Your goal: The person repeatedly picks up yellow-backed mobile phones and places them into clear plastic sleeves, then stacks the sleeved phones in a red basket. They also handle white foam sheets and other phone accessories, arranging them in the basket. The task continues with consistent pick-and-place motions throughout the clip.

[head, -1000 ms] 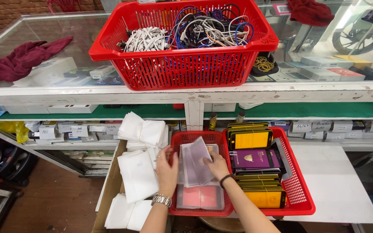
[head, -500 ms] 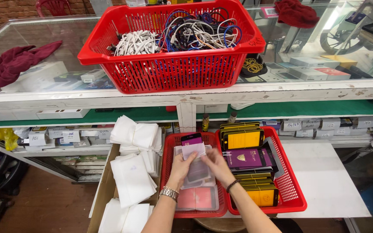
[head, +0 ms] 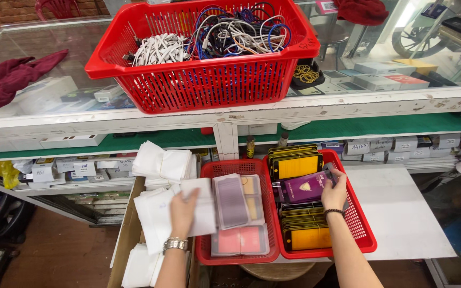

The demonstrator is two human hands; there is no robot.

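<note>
My left hand [head: 183, 212], with a metal watch on the wrist, lies on a white padded sleeve [head: 203, 210] at the left rim of a small red tray [head: 207, 256]. That tray holds clear plastic packets [head: 231, 200] over pink and orange ones. My right hand [head: 334, 191] grips the right edge of a purple flat box [head: 304, 188] in the neighbouring red tray [head: 362, 230], which is packed with yellow and black flat boxes [head: 296, 164].
A cardboard box [head: 126, 240] of white sleeves sits to the left. Above, a large red basket [head: 204, 80] of tangled cables rests on a glass counter [head: 54, 64] with a dark red cloth [head: 6, 80]. A white board [head: 401, 213] lies to the right.
Both hands have let go of the clear packet they held over the left tray. My left hand moved left onto a white sleeve; my right hand moved right onto the purple box.
</note>
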